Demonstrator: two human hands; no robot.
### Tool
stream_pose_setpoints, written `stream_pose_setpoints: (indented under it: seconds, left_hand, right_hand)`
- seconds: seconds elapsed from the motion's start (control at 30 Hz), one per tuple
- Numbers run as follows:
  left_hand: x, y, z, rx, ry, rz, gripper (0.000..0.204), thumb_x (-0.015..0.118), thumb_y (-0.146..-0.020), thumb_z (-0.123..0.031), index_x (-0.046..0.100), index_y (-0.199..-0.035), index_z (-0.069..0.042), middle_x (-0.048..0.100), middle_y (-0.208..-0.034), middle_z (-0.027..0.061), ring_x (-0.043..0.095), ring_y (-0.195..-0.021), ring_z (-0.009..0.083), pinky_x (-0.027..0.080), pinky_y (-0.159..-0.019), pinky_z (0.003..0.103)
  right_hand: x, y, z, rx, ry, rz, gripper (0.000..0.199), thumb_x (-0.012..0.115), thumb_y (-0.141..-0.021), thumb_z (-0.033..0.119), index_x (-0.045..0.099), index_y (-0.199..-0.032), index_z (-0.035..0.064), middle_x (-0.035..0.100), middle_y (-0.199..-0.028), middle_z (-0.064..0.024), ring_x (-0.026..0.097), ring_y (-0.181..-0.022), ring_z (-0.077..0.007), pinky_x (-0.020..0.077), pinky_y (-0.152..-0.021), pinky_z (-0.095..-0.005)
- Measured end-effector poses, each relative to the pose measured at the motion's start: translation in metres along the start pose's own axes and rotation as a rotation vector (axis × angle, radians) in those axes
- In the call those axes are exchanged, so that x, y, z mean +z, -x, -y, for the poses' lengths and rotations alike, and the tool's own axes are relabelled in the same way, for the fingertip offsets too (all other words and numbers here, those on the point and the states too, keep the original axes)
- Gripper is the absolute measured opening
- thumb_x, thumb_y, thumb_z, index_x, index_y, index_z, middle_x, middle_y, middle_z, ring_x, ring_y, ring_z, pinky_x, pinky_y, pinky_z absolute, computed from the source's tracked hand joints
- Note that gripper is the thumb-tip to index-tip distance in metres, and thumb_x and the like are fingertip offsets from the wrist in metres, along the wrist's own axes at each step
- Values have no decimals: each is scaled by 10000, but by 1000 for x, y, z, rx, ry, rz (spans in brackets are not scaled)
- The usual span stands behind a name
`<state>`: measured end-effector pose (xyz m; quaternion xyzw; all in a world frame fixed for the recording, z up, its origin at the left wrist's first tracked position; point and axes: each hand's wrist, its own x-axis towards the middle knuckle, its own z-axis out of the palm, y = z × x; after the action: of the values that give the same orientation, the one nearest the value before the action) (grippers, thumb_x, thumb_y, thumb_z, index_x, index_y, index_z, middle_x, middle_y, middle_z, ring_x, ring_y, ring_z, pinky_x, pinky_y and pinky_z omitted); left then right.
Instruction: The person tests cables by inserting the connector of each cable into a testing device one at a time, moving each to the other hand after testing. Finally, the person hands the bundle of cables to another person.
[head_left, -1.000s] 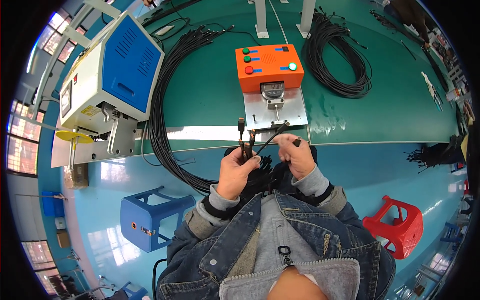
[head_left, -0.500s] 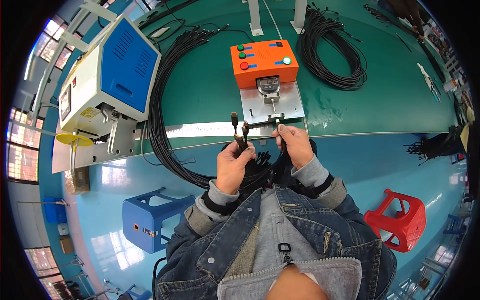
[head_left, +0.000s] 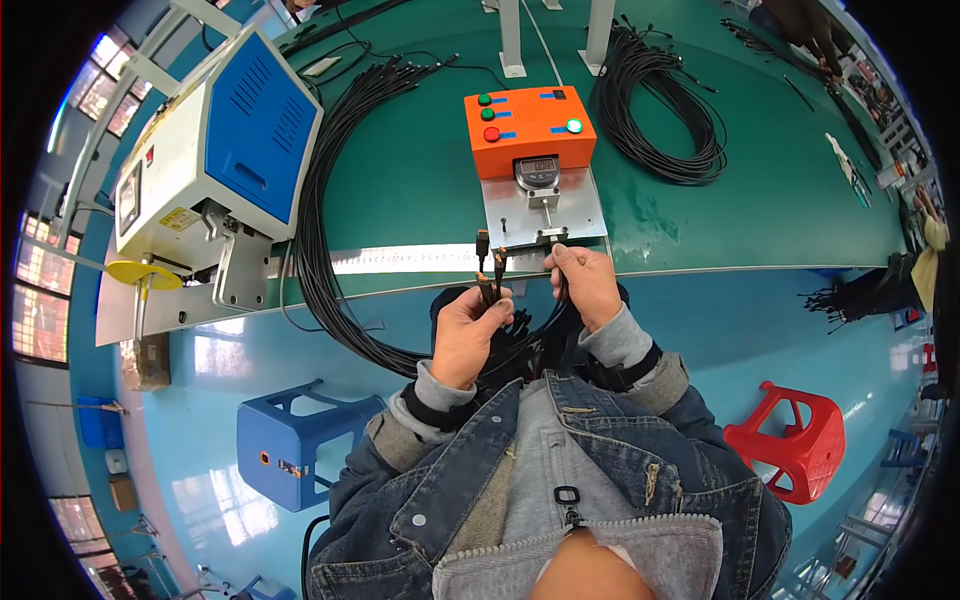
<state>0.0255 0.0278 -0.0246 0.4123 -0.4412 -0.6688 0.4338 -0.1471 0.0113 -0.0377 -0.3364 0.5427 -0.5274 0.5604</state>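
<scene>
A bunch of thin black cables with connector ends is held at the near edge of the bench, just in front of the person's chest. The left hand is closed in a fist around the bunch, and two connector tips stand up above its grip. The right hand is placed just to the right; its fingers are pressed together on one black cable end, which is pinched at the near edge of the grey metal plate. Behind this plate, farther on the bench, an orange control box with green and red buttons is seen, and a small gauge is mounted at its near side. A long bundle of black cables is laid in a curve on the left part of the bench and hangs down over its edge. Farther left, a white and blue machine is standing. A coil of black cable is lying to the far right. On the floor, a blue stool is seen at the left and a red stool at the right.
</scene>
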Motion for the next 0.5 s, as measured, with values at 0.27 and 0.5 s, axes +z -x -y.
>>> stream_pose_setpoints:
  seconds: [0.27,0.5]
  left_hand:
    - [-2,-1,-1,-11,-13,17,159,539,-780,-40,538,-918,38,551,-751,57,517,-678,124,421,-640,231]
    - [-1,-2,-3,-56,-16,32,177,530,-776,-31,536,-939,38,554,-763,53,525,-692,117,424,-655,224]
  right_hand:
    - [4,-3,3,10,-14,-40,272,481,-832,209,553,-701,-19,491,-525,-22,428,-414,-85,350,-391,-212]
    - [3,-5,6,26,7,-14,292,476,-836,240,556,-718,-15,488,-544,-18,439,-441,-91,366,-420,-208]
